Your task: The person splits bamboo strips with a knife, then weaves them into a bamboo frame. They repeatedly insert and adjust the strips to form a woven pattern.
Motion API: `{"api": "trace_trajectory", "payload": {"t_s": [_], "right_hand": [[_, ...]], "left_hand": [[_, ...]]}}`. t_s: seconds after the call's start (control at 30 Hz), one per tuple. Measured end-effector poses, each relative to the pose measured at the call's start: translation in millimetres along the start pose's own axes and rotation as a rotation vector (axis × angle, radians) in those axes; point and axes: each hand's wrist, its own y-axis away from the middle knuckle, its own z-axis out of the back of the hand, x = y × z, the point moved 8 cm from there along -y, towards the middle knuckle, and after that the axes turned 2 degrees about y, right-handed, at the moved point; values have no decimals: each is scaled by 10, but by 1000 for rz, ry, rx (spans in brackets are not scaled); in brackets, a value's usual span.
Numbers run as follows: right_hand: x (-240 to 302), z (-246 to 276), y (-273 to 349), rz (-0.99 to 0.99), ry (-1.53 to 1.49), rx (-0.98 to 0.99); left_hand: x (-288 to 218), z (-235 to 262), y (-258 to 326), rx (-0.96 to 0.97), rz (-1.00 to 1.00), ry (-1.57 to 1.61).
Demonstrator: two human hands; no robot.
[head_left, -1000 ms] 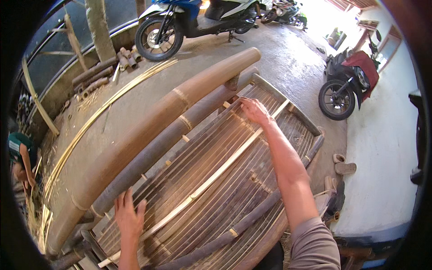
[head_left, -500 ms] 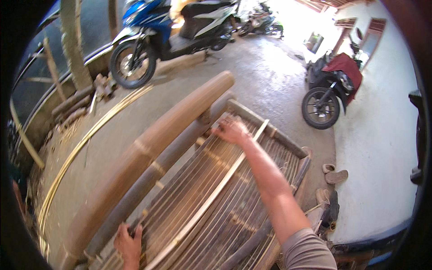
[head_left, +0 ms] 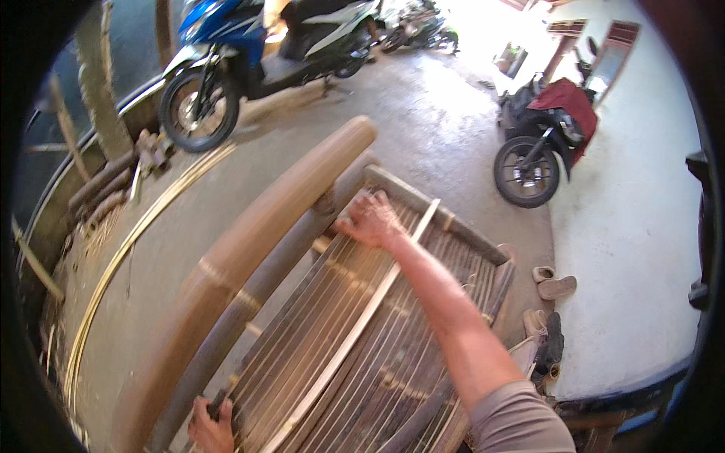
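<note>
A bench seat of long, narrow bamboo slats (head_left: 302, 317) fills the middle, framed by a grey bamboo crosspiece (head_left: 408, 198) at its far end. My right hand (head_left: 370, 219) is at the far left corner, fingers bent down over the ends of the outer slats. At the near left edge, my left hand (head_left: 211, 426) is closed with thumb and fingers around the dark end of an outer slat. A loose pale bamboo strip (head_left: 362, 317) lies lengthwise on the seat, beneath my right forearm. Beside the seat, on its left, runs a thick brown bamboo pole (head_left: 249, 241).
Long thin bamboo strips (head_left: 143, 230) curve along the concrete floor at left, near short cut logs (head_left: 102, 189). A blue scooter (head_left: 264, 60) stands far left, and a dark motorbike with a red cover (head_left: 544, 140) far right. Sandals (head_left: 557, 287) lie beside the white wall (head_left: 627, 287).
The whole view has shifted slightly, so the scene sits further left. Both hands keep to their places at the two ends of the seat's left edge.
</note>
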Motion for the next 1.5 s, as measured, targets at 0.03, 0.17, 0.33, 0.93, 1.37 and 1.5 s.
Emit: {"api": "trace_trajectory", "payload": {"t_s": [0.03, 0.17, 0.33, 0.93, 1.37, 1.5], "right_hand": [[34, -44, -5, 24, 88, 77], [227, -21, 40, 87, 256, 73], [814, 393, 542, 61, -170, -409], [2406, 419, 1271, 659, -276, -377], [2282, 284, 1189, 547, -362, -335], [2290, 396, 1247, 597, -375, -406]], "left_hand": [[-63, 100, -13, -162, -86, 14], [6, 40, 15, -147, -66, 167], [21, 75, 12, -150, -90, 182], [111, 268, 279, -340, -240, 115], [224, 66, 225, -218, -127, 156], [237, 44, 235, -243, -126, 106]]}}
